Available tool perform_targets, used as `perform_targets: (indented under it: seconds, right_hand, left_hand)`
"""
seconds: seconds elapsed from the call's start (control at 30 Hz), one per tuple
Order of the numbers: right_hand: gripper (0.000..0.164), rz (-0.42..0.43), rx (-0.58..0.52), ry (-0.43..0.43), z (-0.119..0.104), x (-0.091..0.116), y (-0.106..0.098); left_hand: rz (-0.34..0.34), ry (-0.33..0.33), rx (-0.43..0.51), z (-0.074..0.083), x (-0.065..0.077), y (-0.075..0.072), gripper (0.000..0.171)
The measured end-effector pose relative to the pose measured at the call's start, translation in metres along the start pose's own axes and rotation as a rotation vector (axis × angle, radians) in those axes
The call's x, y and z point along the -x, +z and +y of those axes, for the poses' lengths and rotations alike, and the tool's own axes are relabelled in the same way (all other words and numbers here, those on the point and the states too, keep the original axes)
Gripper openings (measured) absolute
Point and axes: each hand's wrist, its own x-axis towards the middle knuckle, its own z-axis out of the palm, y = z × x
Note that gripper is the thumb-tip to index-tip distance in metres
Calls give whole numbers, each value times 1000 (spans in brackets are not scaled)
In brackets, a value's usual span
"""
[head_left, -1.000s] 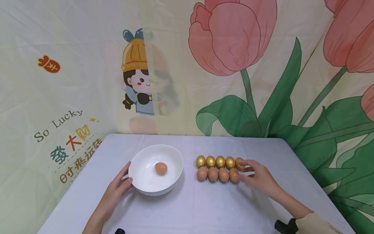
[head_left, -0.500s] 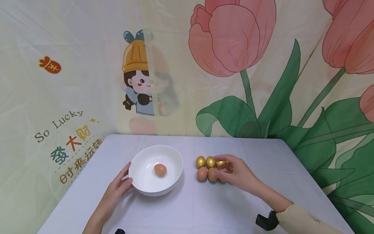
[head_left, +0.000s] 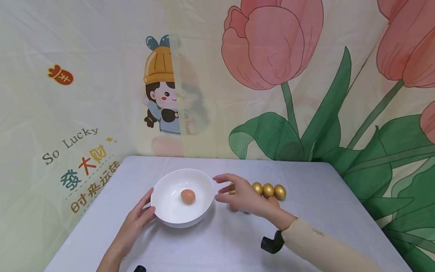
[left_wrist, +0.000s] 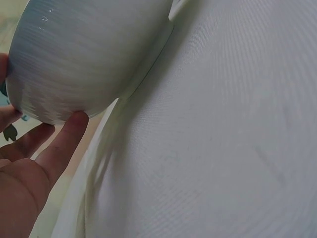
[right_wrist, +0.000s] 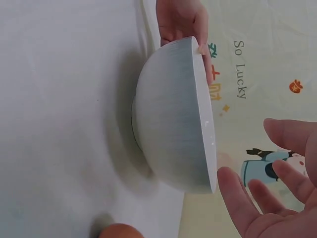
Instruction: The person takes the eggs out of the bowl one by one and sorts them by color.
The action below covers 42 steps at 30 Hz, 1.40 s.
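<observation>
A white bowl (head_left: 163,213) stands on the table with one brown egg (head_left: 188,196) inside it. My left hand (head_left: 136,223) touches the bowl's left side; in the left wrist view its fingertips rest against the outer wall. Just beyond the bowl's right rim hovers my right hand (head_left: 242,194), fingers spread apart and holding nothing. Behind and beneath that hand lie two rows of eggs. Golden eggs (head_left: 268,190) form the back row and brown eggs (head_left: 273,201) the front one, both partly hidden by the hand. A brown egg (right_wrist: 120,231) also shows low in the right wrist view.
A white cloth covers the table (head_left: 204,249), whose back edge meets a printed curtain (head_left: 204,143) with tulips and a cartoon figure. A black device (head_left: 273,243) sits at my right wrist beside a beige sleeve (head_left: 319,241).
My right hand has moved left from the right end of the egg rows, across them, to beside the bowl. The left hand has stayed at the bowl.
</observation>
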Motion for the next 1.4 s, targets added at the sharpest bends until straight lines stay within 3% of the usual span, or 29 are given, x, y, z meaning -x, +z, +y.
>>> perform_targets:
  seconds: [0.33,0.53,0.93,1.17,1.4]
  right_hand:
    - [55,-41,-33,30,-8,-42,34]
    - [55,-86,-105,51,-10,-58,51]
    - [52,-101,-131,110,-5,-86,78]
    - [50,-113,-16,101,-4,-98,93]
    - [48,-146,56,146,-3,-102,110]
  left_hand:
    - [-4,5,7,2,0,0,71]
    - [0,31,-2,0,1,-1,69]
    - [-6,39,-3,-2,2,-2,69]
    - [-7,31,6,-2,2,-3,69]
    - [-15,39,21,-2,2,-3,70]
